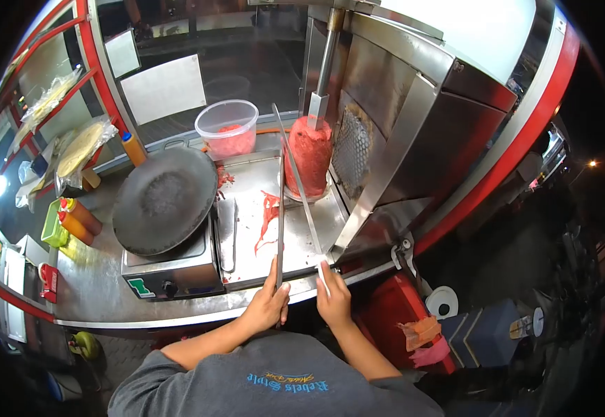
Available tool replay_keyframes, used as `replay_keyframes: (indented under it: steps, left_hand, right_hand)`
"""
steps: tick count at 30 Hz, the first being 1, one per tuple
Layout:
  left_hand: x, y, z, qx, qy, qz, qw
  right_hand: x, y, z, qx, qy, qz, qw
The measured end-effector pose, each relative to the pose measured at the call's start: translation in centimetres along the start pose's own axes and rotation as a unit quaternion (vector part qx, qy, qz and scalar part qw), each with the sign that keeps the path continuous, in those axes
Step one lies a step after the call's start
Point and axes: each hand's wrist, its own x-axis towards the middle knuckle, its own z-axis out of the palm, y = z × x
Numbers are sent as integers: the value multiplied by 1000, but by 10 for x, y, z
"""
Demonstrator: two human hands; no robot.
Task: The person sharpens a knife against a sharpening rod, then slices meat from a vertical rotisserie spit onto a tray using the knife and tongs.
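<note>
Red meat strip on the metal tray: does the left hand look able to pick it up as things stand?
Probably not yet: the left hand is wrapped around a long metal tool, though the red meat strip itself lies uncovered ahead.

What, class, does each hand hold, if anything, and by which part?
Left hand: a dark, rod-like tool, by its near end. Right hand: a long knife, by its white handle.

The person wears a dark grey shirt (240, 393), its loose short sleeves (155, 372) ending near the elbows. Blue blackletter lettering (311, 386) reads "Rebels Style", with smaller yellow script (298, 378) alongside. Left hand (265, 306), right hand (335, 300) and both forearms (208, 342) are bare.
</note>
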Motion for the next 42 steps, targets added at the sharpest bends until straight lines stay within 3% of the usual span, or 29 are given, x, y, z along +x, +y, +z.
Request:
replay_keyframes:
  steps: [3, 9, 14, 16, 17, 18, 20, 21, 22, 23, 24, 26, 27, 30, 33, 36, 38, 42]
  left_hand:
    - [9, 6, 0, -14, -1, 16, 1000]
    - [19, 4, -10, -134, -39, 23, 990]
    - [28, 11, -6, -337, -57, -23, 940]
    - [36, 8, -7, -406, -65, -30, 911]
    - [34, 7, -11, -418, -92, -29, 904]
    - [33, 7, -17, -427, -121, -25, 896]
    - [20, 6, -21, -424, -79, -45, 901]
    - [12, 3, -23, -407, -63, -62, 909]
    - [6, -16, -29, -378, -95, -39, 920]
    - [-6, -19, -27, -334, -61, -37, 940]
    - [-18, -17, -25, -290, -27, -34, 956]
    - [-40, -16, -34, -213, -81, -15, 974]
    - [-49, -13, -33, -184, -78, -6, 980]
    - [-54, -15, -33, -114, -54, -2, 992]
    - [-47, -19, -38, -74, -47, -12, 996]
    - [-40, -16, -31, -22, -48, -19, 998]
    - [-39, -22, -27, -20, -49, -21, 998]
    - [-33, -13, -19, 12, -26, -20, 999]
  right_hand:
    - [11, -8, 5, -30, -17, 19, 999]
    - [-98, 7, -27, -24, -28, 43, 998]
    - [19, -24, -15, -60, -99, 56, 992]
    - [43, -43, -12, -39, -128, 111, 985]
    - [37, -44, -12, -56, -104, 50, 992]
    - [22, -45, -15, 23, -126, 129, 983]
    - [-26, -45, -26, 178, -164, 262, 934]
    - [-54, -28, -21, 161, -139, 191, 958]
    - [-59, -24, -23, 156, -141, 189, 959]
    - [-64, -20, -24, 152, -144, 188, 960]
    - [-48, -21, -19, 123, -95, 110, 982]
    - [3, -27, -4, 59, 1, -43, 997]
    - [23, -39, 0, 88, -11, 23, 996]
    - [49, -27, 18, 85, 30, 14, 996]
    - [-18, 6, 7, 28, 44, -36, 998]
    - [-87, 38, -4, 29, -5, 33, 999]
    - [-43, 22, 1, 8, 23, -39, 999]
    - [32, -2, 19, 31, 11, -7, 999]
